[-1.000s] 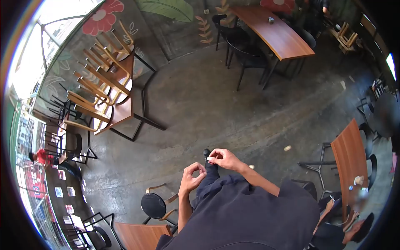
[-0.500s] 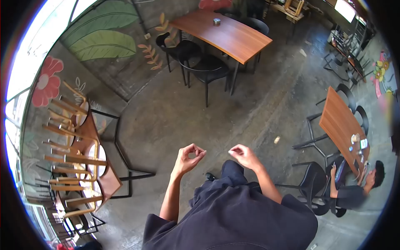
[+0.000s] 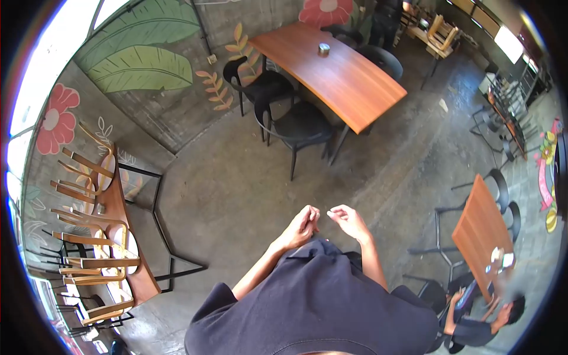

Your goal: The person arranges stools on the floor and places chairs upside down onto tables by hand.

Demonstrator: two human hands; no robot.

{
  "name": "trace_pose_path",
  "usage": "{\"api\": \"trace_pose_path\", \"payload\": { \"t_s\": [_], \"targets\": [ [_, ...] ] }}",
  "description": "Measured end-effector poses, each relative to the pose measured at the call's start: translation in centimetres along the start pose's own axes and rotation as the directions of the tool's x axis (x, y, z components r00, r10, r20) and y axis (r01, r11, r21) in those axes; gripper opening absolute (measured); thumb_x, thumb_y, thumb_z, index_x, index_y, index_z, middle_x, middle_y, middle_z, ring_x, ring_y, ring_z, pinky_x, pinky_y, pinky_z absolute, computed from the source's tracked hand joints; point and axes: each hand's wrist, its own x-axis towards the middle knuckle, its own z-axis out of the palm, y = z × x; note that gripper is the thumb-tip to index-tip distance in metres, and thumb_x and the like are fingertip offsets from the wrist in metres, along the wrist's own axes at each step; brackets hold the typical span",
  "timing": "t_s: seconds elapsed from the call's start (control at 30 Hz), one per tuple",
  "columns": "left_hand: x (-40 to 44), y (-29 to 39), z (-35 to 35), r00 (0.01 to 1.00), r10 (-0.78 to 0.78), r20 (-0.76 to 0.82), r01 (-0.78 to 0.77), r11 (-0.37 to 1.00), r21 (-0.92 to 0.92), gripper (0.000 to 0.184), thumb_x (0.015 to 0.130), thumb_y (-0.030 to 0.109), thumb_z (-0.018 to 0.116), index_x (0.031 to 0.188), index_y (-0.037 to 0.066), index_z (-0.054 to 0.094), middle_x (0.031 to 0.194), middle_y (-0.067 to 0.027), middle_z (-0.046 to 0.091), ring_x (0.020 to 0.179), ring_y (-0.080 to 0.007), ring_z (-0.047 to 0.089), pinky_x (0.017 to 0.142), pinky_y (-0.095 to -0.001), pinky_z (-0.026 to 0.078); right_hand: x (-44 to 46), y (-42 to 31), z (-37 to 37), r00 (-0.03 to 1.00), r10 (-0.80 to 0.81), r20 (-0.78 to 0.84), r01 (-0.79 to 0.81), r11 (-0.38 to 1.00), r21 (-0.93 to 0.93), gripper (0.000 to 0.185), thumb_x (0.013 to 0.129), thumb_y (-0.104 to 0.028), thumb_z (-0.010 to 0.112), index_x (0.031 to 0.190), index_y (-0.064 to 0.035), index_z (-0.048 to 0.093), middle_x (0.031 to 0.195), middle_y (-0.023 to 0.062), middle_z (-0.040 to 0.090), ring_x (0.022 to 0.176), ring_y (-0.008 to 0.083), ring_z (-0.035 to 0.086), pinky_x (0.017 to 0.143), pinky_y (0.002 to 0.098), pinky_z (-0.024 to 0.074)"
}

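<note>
My left hand [image 3: 302,226] is in front of my chest, its fingers curled closed. Just to its right is my right hand [image 3: 349,223], thumb and fingers drawn together in a pinch that points at the left hand. A small gap separates the two. Anything held in either hand is hidden or too small to make out. Below them is my dark shirt [image 3: 319,296], and behind them lies the concrete floor [image 3: 236,195].
Ahead stands a wooden table [image 3: 331,71] with a small tin [image 3: 323,49] and black chairs [image 3: 302,125]. At left, upturned stools [image 3: 100,260] rest on another table [image 3: 145,284]. At right, a seated person [image 3: 473,325] is beside a wooden table [image 3: 482,219].
My left hand has moved right, close to the right hand, and its open finger ring has closed up. The right hand stays nearly in place. The view has shifted, moving the far table lower.
</note>
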Motion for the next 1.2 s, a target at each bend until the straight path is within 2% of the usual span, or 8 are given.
{"api": "trace_pose_path", "payload": {
  "t_s": [0.13,0.53,0.63,0.67,0.8,0.93,1.07,1.2],
  "targets": [
    [5.1,0.5,-5.9,0.971,0.074,-0.226,-0.041,0.988,0.147,0.039,0.064,-0.019,0.025,0.090,0.007,0.037,0.094,-0.0066,0.043,0.077,-0.0149,0.044,0.063,-0.0285,0.050,10.2,-8.8,-1.8,0.961,-0.230,0.152,0.265,0.923,-0.280,0.038,0.088,-0.034,0.071,0.107,-0.0009,0.064,0.091,0.0082,0.069,0.080,0.0155,0.064,0.074,0.0306,0.0524],
    [8.3,-3.7,-20.8,0.643,-0.188,-0.742,0.086,0.981,-0.174,0.018,0.096,-0.006,0.035,0.100,0.011,0.039,0.097,-0.0035,0.045,0.060,-0.0056,0.040,0.055,-0.0247,0.044,27.0,-19.4,10.7,0.770,-0.170,0.614,0.370,0.904,-0.213,0.042,0.089,-0.034,0.068,0.112,0.0009,0.064,0.100,0.0146,0.070,0.092,0.0212,0.067,0.083,0.0336,0.0531],
    [11.0,-0.8,-25.1,0.755,-0.202,-0.624,0.301,0.952,0.057,0.013,0.098,0.009,0.054,0.110,0.009,0.048,0.088,0.0021,0.050,0.068,-0.0028,0.043,0.056,-0.0211,0.039,29.4,-22.6,13.3,0.754,-0.222,0.619,0.370,0.921,-0.121,0.027,0.094,-0.021,0.063,0.112,-0.0007,0.064,0.102,0.0120,0.070,0.094,0.0185,0.066,0.083,0.0308,0.0526],
    [13.8,-0.7,-26.5,0.693,-0.172,-0.700,0.059,0.981,-0.182,0.016,0.097,0.010,0.058,0.110,0.008,0.049,0.083,0.0042,0.050,0.070,-0.0024,0.045,0.057,-0.0204,0.038,30.6,-23.4,14.0,0.728,-0.265,0.632,0.358,0.933,-0.021,0.021,0.095,-0.015,0.060,0.111,-0.0016,0.064,0.103,0.0102,0.069,0.095,0.0156,0.065,0.085,0.0302,0.0516],
    [20.2,3.3,-34.3,0.821,-0.041,-0.570,0.136,0.983,0.125,0.026,0.090,0.015,0.069,0.107,0.004,0.053,0.075,0.0054,0.050,0.065,-0.0028,0.042,0.058,-0.0194,0.037,36.8,-26.7,15.7,0.761,-0.303,0.574,0.246,0.953,0.176,0.017,0.095,-0.006,0.058,0.110,0.0005,0.062,0.096,0.0047,0.067,0.090,0.0108,0.062,0.084,0.0267,0.0501],
    [26.5,4.5,-41.2,0.903,-0.033,-0.428,0.157,0.953,0.260,0.024,0.089,0.015,0.070,0.103,0.003,0.056,0.074,0.0021,0.056,0.064,-0.0039,0.046,0.058,-0.0198,0.039,47.4,-23.4,18.0,0.843,-0.195,0.501,0.123,0.977,0.172,0.021,0.092,-0.021,0.066,0.101,-0.0017,0.066,0.084,0.0042,0.068,0.077,0.0087,0.062,0.076,0.0255,0.0517],
    [31.4,5.5,-43.4,0.904,-0.066,-0.422,0.183,0.952,0.244,0.016,0.091,0.017,0.069,0.093,0.002,0.062,0.072,0.0009,0.060,0.065,-0.0054,0.053,0.062,-0.0230,0.046,57.9,-14.6,22.4,0.988,-0.020,0.156,0.038,0.992,-0.118,0.042,0.089,-0.041,0.065,0.095,0.0001,0.067,0.091,0.0158,0.071,0.089,0.0284,0.068,0.081,0.0379,0.0532],
    [32.8,5.1,-41.9,0.873,-0.216,-0.438,0.391,0.847,0.361,0.019,0.091,0.020,0.070,0.094,0.002,0.064,0.074,-0.0031,0.064,0.066,-0.0095,0.058,0.064,-0.0253,0.048,66.1,-8.7,27.0,0.977,0.213,0.011,-0.197,0.917,-0.346,0.058,0.095,-0.053,0.046,0.107,0.0008,0.066,0.111,0.0259,0.065,0.110,0.0425,0.059,0.097,0.0496,0.0443]
  ]
}}
